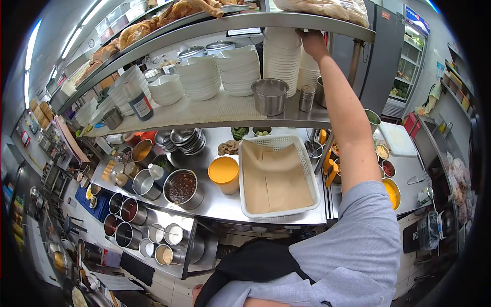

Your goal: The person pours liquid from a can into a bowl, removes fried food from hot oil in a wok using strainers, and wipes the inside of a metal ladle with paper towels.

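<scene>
My right arm stretches up to the middle shelf. My right hand [313,44] is at the top of a tall stack of round white bowls [281,64], its fingers bent at the rim on the right side. The upper shelf's edge partly hides the fingertips and the stack's top. Low in the view, only a bit of my left hand [197,290] shows beside the black apron [250,271]; its fingers are hidden. Below the shelf, a white plastic basket [316,192] lined with brown paper [279,179] stands on the steel counter.
On the shelf stand a steel pot [270,97], a lidded shaker [306,98], more stacked white bowls [238,71] and a bottle [138,102]. A tub with an orange lid [223,170] and a pot of dark sauce [183,189] are left of the basket. Roast poultry [179,13] lies above.
</scene>
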Available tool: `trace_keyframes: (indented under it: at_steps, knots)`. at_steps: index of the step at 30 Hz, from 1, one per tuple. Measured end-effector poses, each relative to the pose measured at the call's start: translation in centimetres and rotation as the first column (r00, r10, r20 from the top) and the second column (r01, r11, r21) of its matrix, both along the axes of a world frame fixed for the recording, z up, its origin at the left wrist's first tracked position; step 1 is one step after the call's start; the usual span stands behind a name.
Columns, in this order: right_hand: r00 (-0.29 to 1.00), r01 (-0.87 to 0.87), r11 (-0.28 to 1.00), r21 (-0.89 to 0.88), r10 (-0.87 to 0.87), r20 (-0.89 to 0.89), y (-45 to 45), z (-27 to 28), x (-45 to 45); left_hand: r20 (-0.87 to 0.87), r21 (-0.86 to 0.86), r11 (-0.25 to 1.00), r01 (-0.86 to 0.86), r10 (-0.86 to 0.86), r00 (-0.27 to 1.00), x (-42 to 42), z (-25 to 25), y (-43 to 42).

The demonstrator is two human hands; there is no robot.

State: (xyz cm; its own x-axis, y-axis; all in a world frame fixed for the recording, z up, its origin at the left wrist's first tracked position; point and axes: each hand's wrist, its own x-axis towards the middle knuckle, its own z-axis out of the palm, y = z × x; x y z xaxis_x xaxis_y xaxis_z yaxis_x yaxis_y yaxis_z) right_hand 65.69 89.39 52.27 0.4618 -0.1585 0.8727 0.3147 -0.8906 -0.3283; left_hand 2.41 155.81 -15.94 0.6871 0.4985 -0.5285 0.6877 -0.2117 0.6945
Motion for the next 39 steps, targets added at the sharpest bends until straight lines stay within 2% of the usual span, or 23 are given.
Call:
trace_keyframes:
  at_steps: [3, 6, 7, 8, 9, 10, 11, 12, 13, 14, 16, 17, 18, 20, 23, 26, 28, 29, 30, 33, 34, 35, 39]
  knots:
    - [0.991, 0.128, 0.963, -0.237, -0.114, 0.072, -1.7, -0.2, 2.0, -0.071, -0.043, 0.987, 0.158, -0.161, 0.984, 1.2, -0.6, -0.2]
    - [0.995, 0.025, 0.991, -0.13, -0.037, -0.09, -1.1, 1.0, 0.2, -0.206, -0.092, 0.843, 0.53, -0.537, 0.818, 5.0, 0.9, 0.3]
    - [0.987, -0.107, 0.992, 0.071, 0.115, -0.116, -0.3, 1.3, -0.5, -0.141, -0.17, 0.787, 0.594, -0.616, 0.775, 8.9, 5.5, -1.5]
    - [0.958, -0.232, 0.935, 0.27, 0.268, -0.106, 0.2, 1.7, -0.9, -0.066, -0.25, 0.719, 0.649, -0.681, 0.729, 14.3, 16.2, -6.3]
    - [0.96, -0.227, 0.936, 0.27, 0.261, -0.099, 0.0, 1.7, -0.2, 0.013, -0.326, 0.642, 0.694, -0.731, 0.682, 19.7, 27.2, -11.2]
    - [0.944, -0.28, 0.922, 0.267, 0.316, -0.1, -0.1, 1.4, 0.8, 0.202, -0.127, 0.518, 0.846, -0.821, 0.534, 24.8, 30.7, -13.5]
    - [0.935, -0.304, 0.915, 0.263, 0.34, -0.101, -0.6, 1.2, 1.5, 0.25, -0.171, 0.487, 0.856, -0.819, 0.516, 30.1, 35.1, -16.1]
    - [0.926, -0.328, 0.908, 0.26, 0.364, -0.101, -0.8, 1.1, 1.8, 0.156, 0.172, 0.354, 0.919, -0.931, 0.33, 35.3, 42.9, -20.2]
    - [0.975, -0.063, 0.989, -0.135, 0.033, -0.218, -0.6, 1.1, 1.1, 0.437, 0.222, 0.36, 0.906, -0.867, 0.238, 39.1, 47.5, -23.7]
    - [0.928, 0.183, 0.832, -0.523, -0.322, -0.187, -0.6, 1.3, 0.5, 0.622, 0.199, 0.31, 0.93, -0.773, 0.125, 42.7, 53.0, -27.6]
    - [0.922, 0.198, 0.818, -0.54, -0.342, -0.18, -1.0, 1.3, 0.4, 0.866, 0.244, 0.426, 0.871, -0.5, 0.002, 49.3, 59.9, -35.0]
    - [0.934, 0.137, 0.868, -0.477, -0.273, -0.23, -1.0, 1.3, 0.1, 0.827, 0.46, 0.57, 0.681, -0.555, -0.094, 54.0, 61.9, -37.6]
    - [0.941, 0.075, 0.91, -0.407, -0.2, -0.273, -0.9, 1.4, -0.3, 0.858, 0.437, 0.667, 0.603, -0.51, -0.059, 57.3, 64.0, -40.3]
    - [0.923, 0.124, 0.875, -0.468, -0.275, -0.27, -0.1, 2.0, -2.7, 0.874, 0.427, 0.781, 0.456, -0.485, 0.013, 64.5, 65.4, -44.3]
    - [0.909, 0.154, 0.879, -0.452, -0.305, -0.284, 0.5, 2.5, -3.0, 0.828, 0.483, 0.754, 0.446, -0.558, 0.047, 69.4, 66.3, -46.5]
    - [0.937, -0.179, 0.984, -0.004, 0.169, -0.306, -1.5, 1.7, -0.1, 0.841, 0.503, 0.67, 0.545, -0.524, -0.133, 70.8, 65.9, -47.7]
    - [0.933, 0.034, 0.962, -0.271, -0.128, -0.337, -1.3, 1.8, -1.3, 0.824, 0.535, 0.66, 0.527, -0.546, -0.152, 70.2, 64.4, -48.3]
    - [0.912, 0.13, 0.92, -0.371, -0.258, -0.32, -0.9, 1.8, -2.3, 0.779, 0.561, 0.653, 0.509, -0.625, -0.056, 69.0, 64.2, -47.9]
    - [0.907, 0.138, 0.917, -0.375, -0.269, -0.324, -1.0, 1.4, -2.4, 0.723, 0.59, 0.645, 0.486, -0.69, 0.039, 68.3, 64.4, -47.5]
    - [0.914, 0.205, 0.762, -0.614, -0.373, -0.158, -0.9, 0.9, -2.8, 0.727, 0.606, 0.669, 0.43, -0.685, 0.04, 68.3, 63.9, -47.1]
    - [0.965, 0.012, 0.975, -0.22, -0.069, -0.253, -0.4, 0.7, -2.8, 0.731, 0.6, 0.668, 0.44, -0.681, 0.037, 68.2, 63.9, -47.0]
    - [0.948, -0.202, 0.954, 0.222, 0.248, -0.202, -0.1, 0.4, -2.9, 0.729, 0.593, 0.659, 0.464, -0.684, 0.04, 68.1, 63.9, -46.8]
    - [0.94, -0.32, 0.897, 0.304, 0.34, -0.014, 0.1, -1.8, -4.3, 0.737, 0.62, 0.701, 0.353, -0.675, 0.045, 68.7, 63.2, -47.4]
